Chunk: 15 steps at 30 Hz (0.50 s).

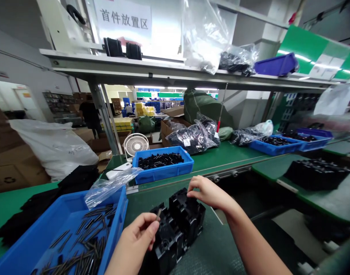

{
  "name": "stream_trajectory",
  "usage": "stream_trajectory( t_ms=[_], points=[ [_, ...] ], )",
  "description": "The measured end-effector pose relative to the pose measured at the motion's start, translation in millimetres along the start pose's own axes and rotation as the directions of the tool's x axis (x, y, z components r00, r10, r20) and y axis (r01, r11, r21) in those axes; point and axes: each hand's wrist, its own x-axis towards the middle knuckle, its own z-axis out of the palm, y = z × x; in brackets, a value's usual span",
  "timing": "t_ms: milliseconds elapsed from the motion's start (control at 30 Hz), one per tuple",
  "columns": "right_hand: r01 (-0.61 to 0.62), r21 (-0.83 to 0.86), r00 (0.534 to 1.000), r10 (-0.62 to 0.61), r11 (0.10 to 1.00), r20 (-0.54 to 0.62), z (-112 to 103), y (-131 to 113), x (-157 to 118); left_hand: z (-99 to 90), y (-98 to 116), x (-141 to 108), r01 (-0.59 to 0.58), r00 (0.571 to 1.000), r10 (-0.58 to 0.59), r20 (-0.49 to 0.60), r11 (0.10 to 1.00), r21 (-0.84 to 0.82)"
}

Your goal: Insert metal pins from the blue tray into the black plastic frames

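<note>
The bare left hand (139, 235) is at the near side, with the thumb and bent index finger brought together at their tips in a pinch. The other fingers curl in beneath, and the left wrist runs off the near edge. The bare right hand (203, 191) sits farther away and to the right, its fingers arched and pointing left and down, its thumb tucked below the index finger. The bare right forearm (252, 236) slants back to the near right, uncovered by any sleeve.
</note>
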Motion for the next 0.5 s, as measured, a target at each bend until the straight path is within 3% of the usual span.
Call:
stream_trajectory(
  t_ms=[133,367,500],
  points=[
    [0.015,-0.025,0.999,-0.014,1.0,0.039,2.7,-7.9,-2.4,0.8,1.3,-2.0,-0.001,1.0,0.001,-0.001,1.0,0.003],
    [0.167,0.242,0.986,-0.165,0.956,-0.027,9.8,-76.6,-7.2,0.7,2.9,1.7,-0.02,1.0,0.019,0.013,0.995,0.1],
    [0.205,0.206,0.979,-0.198,0.957,-0.055,20.3,-90.6,-6.2,-3.8,-1.2,3.0,-0.058,0.998,0.06,-0.006,0.981,0.186]
  ],
)
